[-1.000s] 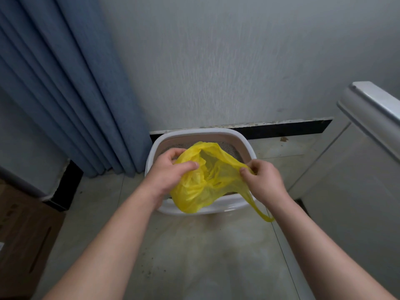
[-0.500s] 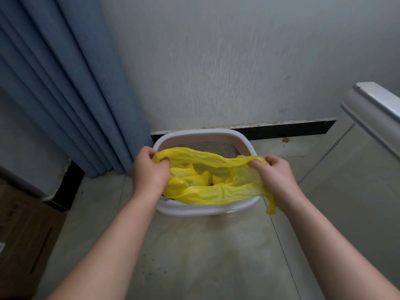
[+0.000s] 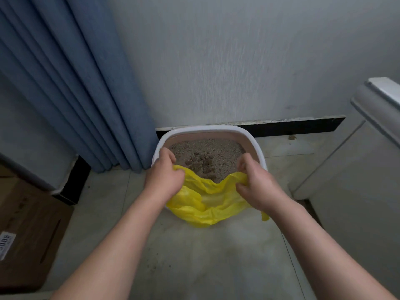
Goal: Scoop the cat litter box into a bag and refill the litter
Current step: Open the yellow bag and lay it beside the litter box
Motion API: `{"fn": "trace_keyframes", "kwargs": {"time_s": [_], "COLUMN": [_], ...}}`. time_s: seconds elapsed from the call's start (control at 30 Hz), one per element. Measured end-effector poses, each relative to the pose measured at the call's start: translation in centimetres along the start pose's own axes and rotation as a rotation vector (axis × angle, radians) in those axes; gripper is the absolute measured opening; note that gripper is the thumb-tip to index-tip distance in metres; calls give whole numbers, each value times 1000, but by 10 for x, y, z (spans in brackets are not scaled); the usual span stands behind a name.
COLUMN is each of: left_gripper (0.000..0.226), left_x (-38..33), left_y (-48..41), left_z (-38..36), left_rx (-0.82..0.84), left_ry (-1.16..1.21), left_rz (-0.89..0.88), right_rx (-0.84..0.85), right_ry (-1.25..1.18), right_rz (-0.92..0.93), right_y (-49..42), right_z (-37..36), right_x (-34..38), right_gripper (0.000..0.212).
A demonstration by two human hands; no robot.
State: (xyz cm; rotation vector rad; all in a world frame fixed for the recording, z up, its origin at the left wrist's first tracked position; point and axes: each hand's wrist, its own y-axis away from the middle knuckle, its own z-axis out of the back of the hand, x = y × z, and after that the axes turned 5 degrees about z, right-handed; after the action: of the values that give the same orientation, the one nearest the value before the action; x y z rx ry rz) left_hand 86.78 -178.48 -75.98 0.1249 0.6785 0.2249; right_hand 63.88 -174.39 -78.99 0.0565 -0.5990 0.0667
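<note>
A white litter box [image 3: 256,146] with a pink inner wall stands on the floor against the wall. Grey-brown litter [image 3: 207,159] with darker clumps fills it. A yellow plastic bag [image 3: 207,204] hangs over the box's near rim, its mouth pulled wide. My left hand [image 3: 165,176] grips the bag's left edge at the box's left rim. My right hand [image 3: 257,180] grips the bag's right edge near the right rim. The bag's lower part lies on the floor and hides the box's front wall.
Blue curtains [image 3: 71,87] hang at the left beside the box. A brown cardboard box [image 3: 28,232] sits on the floor at far left. A white cabinet [image 3: 363,169] stands at the right. Scattered litter grains [image 3: 155,265] lie on the tiled floor.
Both hands spread the bag's mouth apart, then lowered it toward me. The bag now drapes over the near rim and the litter behind it shows.
</note>
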Motion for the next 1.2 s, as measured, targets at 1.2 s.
{"fn": "trace_keyframes", "kwargs": {"time_s": [1.2], "left_gripper": [30], "left_x": [204], "left_y": [26], "left_z": [-109], "left_rx": [195], "left_ry": [-771], "left_rz": [-615], "right_rx": [501], "right_ry": [651], "right_rz": [543], "right_y": [30], "right_z": [-150], "right_x": [-63], "right_gripper": [30]}}
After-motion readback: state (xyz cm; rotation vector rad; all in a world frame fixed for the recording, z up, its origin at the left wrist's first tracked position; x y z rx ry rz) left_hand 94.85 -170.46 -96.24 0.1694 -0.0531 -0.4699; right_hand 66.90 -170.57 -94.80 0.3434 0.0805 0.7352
